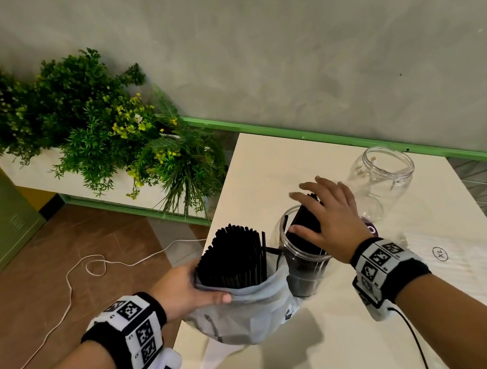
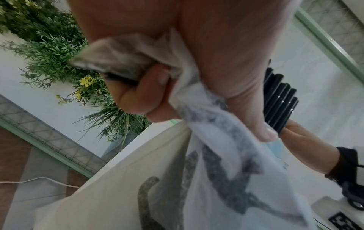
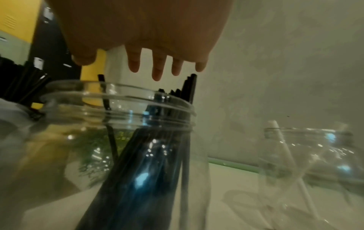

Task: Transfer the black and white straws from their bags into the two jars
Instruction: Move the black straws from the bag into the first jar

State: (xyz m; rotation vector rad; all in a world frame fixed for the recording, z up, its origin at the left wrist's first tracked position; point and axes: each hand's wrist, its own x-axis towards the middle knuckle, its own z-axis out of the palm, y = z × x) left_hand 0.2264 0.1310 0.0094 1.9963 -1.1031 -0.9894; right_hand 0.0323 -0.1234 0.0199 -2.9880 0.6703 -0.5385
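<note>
My left hand (image 1: 185, 286) grips the rim of a white bag (image 1: 251, 315) at the table's left edge; its fingers (image 2: 141, 96) bunch the bag's cloth (image 2: 216, 155). Several black straws (image 1: 232, 260) stand upright in the bag. Just right of it stands a clear jar (image 1: 302, 274) with a leaning bundle of black straws (image 1: 305, 222). My right hand (image 1: 328, 218) hovers over that bundle, with straight, spread fingers (image 3: 157, 70) above the straw tips (image 3: 189, 84) and the jar's rim (image 3: 118, 99). A second clear jar (image 1: 386, 176) stands farther back and holds a white straw (image 3: 283, 147).
The cream table (image 1: 359, 342) ends at a green rail (image 1: 357, 139) under a grey wall. A flat clear bag with a round label (image 1: 440, 254) lies to the right. Planter greenery (image 1: 118, 134) stands to the left, and a white cable (image 1: 69, 287) runs over the floor.
</note>
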